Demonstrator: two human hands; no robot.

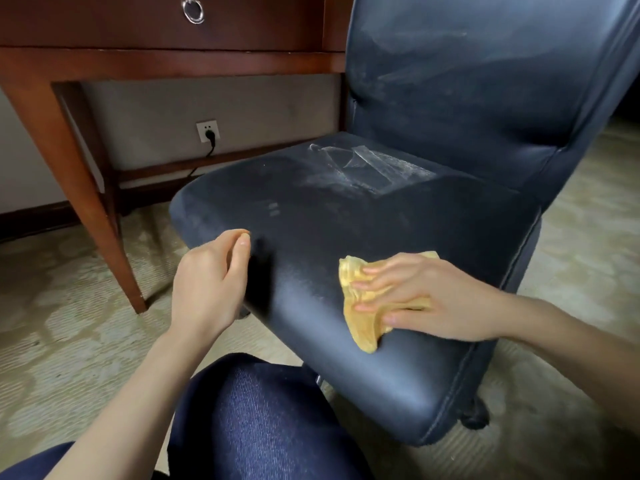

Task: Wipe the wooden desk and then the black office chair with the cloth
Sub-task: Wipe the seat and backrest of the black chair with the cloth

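Observation:
The black office chair [381, 220] fills the middle and right of the head view, with pale streaks on its seat and backrest. A crumpled yellow cloth [360, 323] lies on the front part of the seat. My right hand [422, 299] presses flat on the cloth with straight, spread fingers. My left hand [207, 282] hovers at the seat's left front edge, its fingers loosely curled with nothing in them. The wooden desk [156, 60] stands behind and to the left of the chair.
A desk leg [86, 202] slants down to the carpet left of the chair. A drawer with a metal ring pull [193, 10] is at the top. A wall socket [207, 131] with a black plug sits under the desk. My knee in dark trousers [259, 420] is below the seat.

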